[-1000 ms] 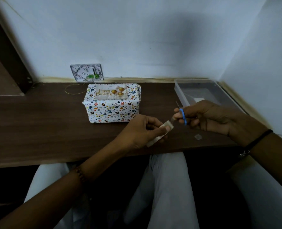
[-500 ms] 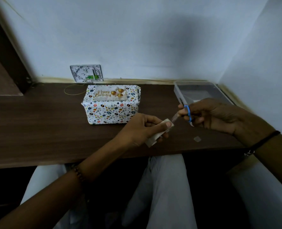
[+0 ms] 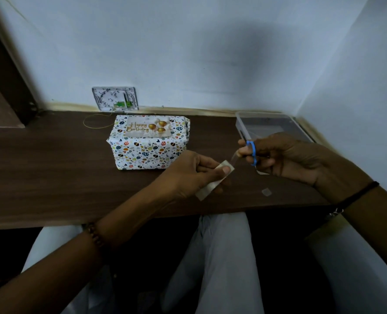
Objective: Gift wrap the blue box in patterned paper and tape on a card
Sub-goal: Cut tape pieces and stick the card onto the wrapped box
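— Hands first: what are they holding?
— Left hand (image 3: pixel 192 173) pinches a whitish flat strip (image 3: pixel 212 184) over the near part of the dark brown wooden table (image 3: pixel 52 166). Right hand (image 3: pixel 290 157) is curled round small blue-handled scissors (image 3: pixel 252 155), while its fingertips (image 3: pixel 241 152) nip the free end of the clear tape (image 3: pixel 234 158) coming off that strip.
— What has changed in the last second?
— The hands have drawn apart a little. Before, the fingertips nearly met; now a short stretch of clear tape shows taut between them.
— Which means?
— I'd judge a fresh piece is being pulled out for cutting, so the scissors come next.
— And the gift?
— The box in white paper printed with small coloured shapes (image 3: pixel 149 150) stands on the table beyond the left hand, apart from both hands. No blue shows, so the wrapping looks finished. A pale "Happy Birthday" card with gold balloons (image 3: pixel 148 128) lies flat on its top; whether it is already fastened I cannot tell.
— Anything nearby?
— A small square scrap of tape (image 3: pixel 266 191) on the table near the right wrist, and a clear plastic tray (image 3: pixel 240 123) in the far right corner.
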`<state>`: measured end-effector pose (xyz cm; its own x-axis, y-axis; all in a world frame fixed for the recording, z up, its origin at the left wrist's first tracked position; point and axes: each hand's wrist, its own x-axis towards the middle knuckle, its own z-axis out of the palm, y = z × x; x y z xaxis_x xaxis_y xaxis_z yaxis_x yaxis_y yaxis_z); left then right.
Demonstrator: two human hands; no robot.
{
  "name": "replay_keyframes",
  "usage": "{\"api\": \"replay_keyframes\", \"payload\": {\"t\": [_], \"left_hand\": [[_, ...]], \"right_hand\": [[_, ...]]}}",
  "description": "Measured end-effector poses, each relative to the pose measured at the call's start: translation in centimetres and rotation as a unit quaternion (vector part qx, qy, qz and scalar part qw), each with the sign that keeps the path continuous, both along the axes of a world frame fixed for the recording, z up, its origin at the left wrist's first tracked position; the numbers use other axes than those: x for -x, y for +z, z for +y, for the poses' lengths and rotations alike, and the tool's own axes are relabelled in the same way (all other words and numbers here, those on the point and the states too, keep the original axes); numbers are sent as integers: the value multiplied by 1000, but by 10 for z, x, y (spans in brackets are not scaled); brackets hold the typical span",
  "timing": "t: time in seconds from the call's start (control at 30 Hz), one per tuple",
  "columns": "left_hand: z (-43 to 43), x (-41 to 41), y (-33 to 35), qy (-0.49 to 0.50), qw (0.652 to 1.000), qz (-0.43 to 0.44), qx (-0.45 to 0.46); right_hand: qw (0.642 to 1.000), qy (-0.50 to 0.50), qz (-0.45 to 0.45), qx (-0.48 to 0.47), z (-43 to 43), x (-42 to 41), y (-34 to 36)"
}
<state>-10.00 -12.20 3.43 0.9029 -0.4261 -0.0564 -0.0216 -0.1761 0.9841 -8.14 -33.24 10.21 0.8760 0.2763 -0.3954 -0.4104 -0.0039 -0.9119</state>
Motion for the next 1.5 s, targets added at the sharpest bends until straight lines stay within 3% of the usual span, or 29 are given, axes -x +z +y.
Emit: {"api": "replay_keyframes", "payload": {"t": [0.23, 0.73, 1.03, 1.2, 1.5], "left_hand": [[0, 3, -1, 33, 999, 33, 12], [-5, 2, -2, -9, 997, -2, 81], [1, 5, -4, -54, 997, -60, -13], [2, 13, -4, -83, 994, 35, 69], [-15, 12, -11, 3, 995, 79, 66]], "right_hand": [[1000, -8, 9, -8, -1, 0, 3], [999, -29, -16, 8, -8, 2, 13], [999, -22, -2, 29, -3, 3, 11], [999, -25, 4, 32, -1, 2, 10], [999, -36, 13, 30, 1, 1, 11]]}}
